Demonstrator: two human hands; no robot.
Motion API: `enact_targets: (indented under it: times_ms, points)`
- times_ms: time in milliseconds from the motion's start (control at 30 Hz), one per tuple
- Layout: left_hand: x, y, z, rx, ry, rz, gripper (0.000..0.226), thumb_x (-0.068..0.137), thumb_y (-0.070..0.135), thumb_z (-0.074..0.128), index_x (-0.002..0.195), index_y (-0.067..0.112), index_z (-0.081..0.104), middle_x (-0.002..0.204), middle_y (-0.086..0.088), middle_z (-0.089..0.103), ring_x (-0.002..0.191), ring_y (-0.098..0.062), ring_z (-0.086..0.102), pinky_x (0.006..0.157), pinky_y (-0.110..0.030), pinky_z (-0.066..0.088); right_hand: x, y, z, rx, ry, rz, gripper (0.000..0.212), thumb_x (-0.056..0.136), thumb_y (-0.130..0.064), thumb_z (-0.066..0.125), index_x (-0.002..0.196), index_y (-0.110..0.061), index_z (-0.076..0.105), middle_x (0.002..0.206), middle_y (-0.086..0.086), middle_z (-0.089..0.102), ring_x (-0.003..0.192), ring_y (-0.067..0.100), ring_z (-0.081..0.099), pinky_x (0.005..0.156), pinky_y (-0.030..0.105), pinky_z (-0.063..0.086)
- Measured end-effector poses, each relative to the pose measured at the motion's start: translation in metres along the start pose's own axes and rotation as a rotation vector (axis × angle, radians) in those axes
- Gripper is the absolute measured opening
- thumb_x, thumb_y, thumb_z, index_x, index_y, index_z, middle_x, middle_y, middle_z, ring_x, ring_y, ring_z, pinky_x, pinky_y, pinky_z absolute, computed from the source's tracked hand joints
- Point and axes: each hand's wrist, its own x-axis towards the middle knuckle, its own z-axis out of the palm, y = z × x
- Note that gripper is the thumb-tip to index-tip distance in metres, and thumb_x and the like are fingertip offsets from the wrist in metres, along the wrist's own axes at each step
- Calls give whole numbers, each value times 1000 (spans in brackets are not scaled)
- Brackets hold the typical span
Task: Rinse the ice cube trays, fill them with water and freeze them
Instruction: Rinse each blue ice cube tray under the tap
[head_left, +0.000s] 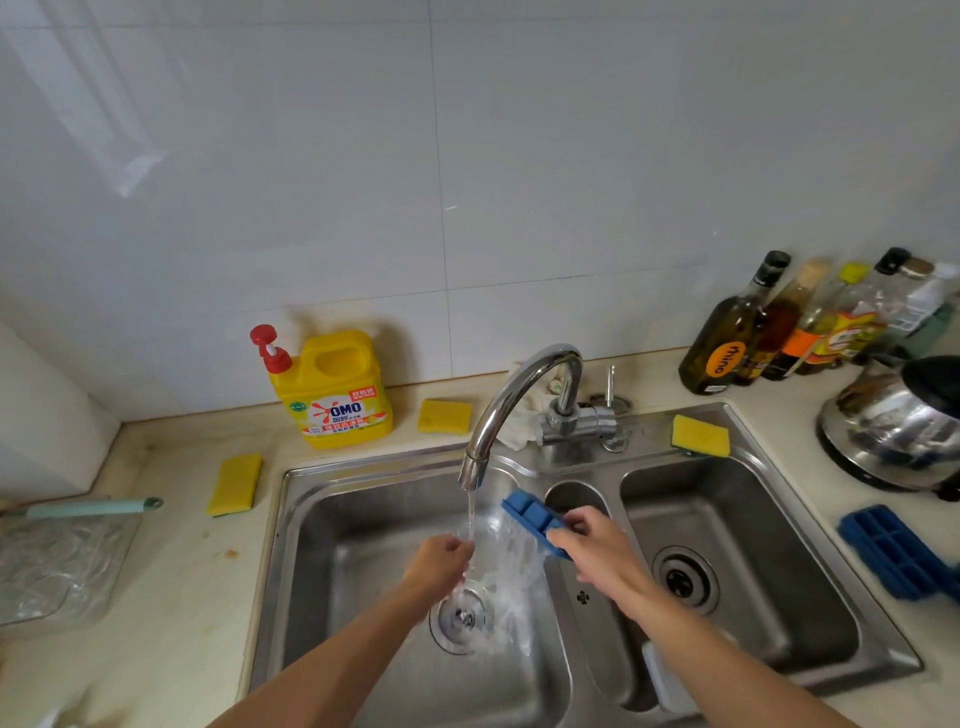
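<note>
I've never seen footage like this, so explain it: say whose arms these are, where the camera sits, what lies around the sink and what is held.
There is no machine here. These are a person's two bare arms, filmed by one wide-angle camera worn on the head and looking down. The right hand grips a blue ice cube tray over the steel sink, beside the water running from the faucet. The left hand is in that stream, and splash hides whether it holds anything. Around the sink are a second tray at the right, three yellow sponges, a yellow detergent bottle, some condiment bottles and a steel kettle.
</note>
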Motion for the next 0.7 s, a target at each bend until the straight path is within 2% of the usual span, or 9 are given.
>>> enact_targets:
  times_ms: [67,167,267,333,433,533,600,700]
  points:
    - [-3,7,7,88,-17,37,30,105,30,51,104,6,68,103,-15,72,88,-24,68,80,-34,54,-5,6,-12,-59,47,-67,28,85,-35,68,111,-31,58,104,-10,66,90,10,66,72,32,56]
    - [-9,21,23,171,-43,94,32,105,32,51,108,4,68,106,-16,71,101,-29,69,92,-41,55,-11,12,-37,-94,136,-154,33,81,-38,69,112,-35,57,109,-11,66,93,2,63,76,28,53]
    - [-13,34,43,250,-50,141,32,104,27,53,92,2,68,96,-20,70,92,-32,68,90,-42,54,-17,10,-68,-106,243,-244,36,81,-39,68,115,-35,57,114,-8,64,95,-2,59,73,21,46]
    - [-17,42,56,308,-51,169,31,104,28,53,82,8,63,86,-12,66,83,-26,64,87,-40,54,-22,8,-91,-119,295,-310,43,83,-41,67,123,-30,58,118,-7,63,100,2,61,81,27,52]
    - [-25,54,76,389,-26,189,30,104,29,53,90,7,66,86,-8,64,86,-25,65,84,-35,53,-33,9,-125,-137,336,-419,52,89,-40,67,136,-24,54,128,-5,58,114,12,58,95,41,55]
    - [-36,70,100,388,3,196,23,104,27,53,87,15,63,86,-8,65,84,-24,62,80,-35,51,-40,14,-160,-168,426,-594,52,91,-38,68,138,-24,52,128,-6,57,118,12,54,95,34,51]
    - [-43,80,118,380,48,193,23,103,27,54,89,12,65,93,-11,70,90,-28,65,80,-33,50,-41,25,-180,-207,473,-675,52,92,-38,68,140,-23,51,130,-8,57,121,9,50,96,29,46]
    - [-53,95,145,363,105,175,24,102,25,55,86,11,66,88,-12,68,87,-28,63,83,-37,52,-36,62,-199,-292,499,-665,52,92,-34,69,139,-20,53,131,-6,57,122,9,46,99,26,39]
